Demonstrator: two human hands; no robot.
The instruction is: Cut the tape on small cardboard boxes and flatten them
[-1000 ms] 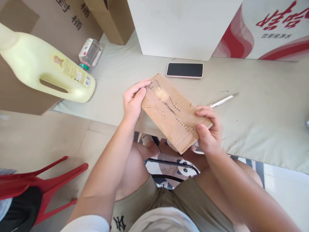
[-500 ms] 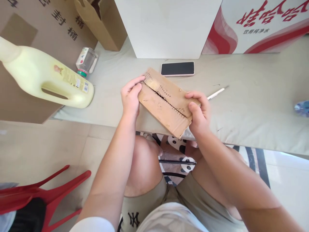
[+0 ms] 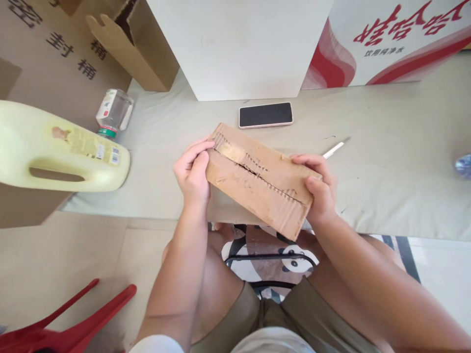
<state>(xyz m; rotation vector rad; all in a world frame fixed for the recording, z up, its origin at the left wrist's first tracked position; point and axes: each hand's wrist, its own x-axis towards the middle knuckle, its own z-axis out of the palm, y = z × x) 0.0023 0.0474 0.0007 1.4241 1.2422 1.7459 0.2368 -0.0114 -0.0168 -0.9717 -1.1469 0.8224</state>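
Observation:
A small brown cardboard box (image 3: 253, 196) is held up between my hands, tilted, over the near edge of the covered table. A torn seam runs along its top face, with rough, peeled patches beside it. My left hand (image 3: 195, 169) grips the box's left end, thumb on the top face. At the opposite end, my right hand (image 3: 320, 184) is closed round the corner, its thumb pressed on the top. Just beyond the right hand lies a thin white pen-like tool (image 3: 333, 150). The undersides of the box and the fingers beneath it are hidden.
A phone (image 3: 265, 115) lies behind the box, before a large white carton (image 3: 250, 49). To the left are a pale yellow jug (image 3: 73, 166), a clear bottle (image 3: 116, 113) and an open cardboard carton (image 3: 147, 54). A red-and-white carton (image 3: 368, 54) stands back right; a red chair (image 3: 91, 314) is lower left.
The box appears larger and slightly lower in view, still in both hands, with its top face turned more toward me. The surroundings have shifted left and mostly down as the camera moved.

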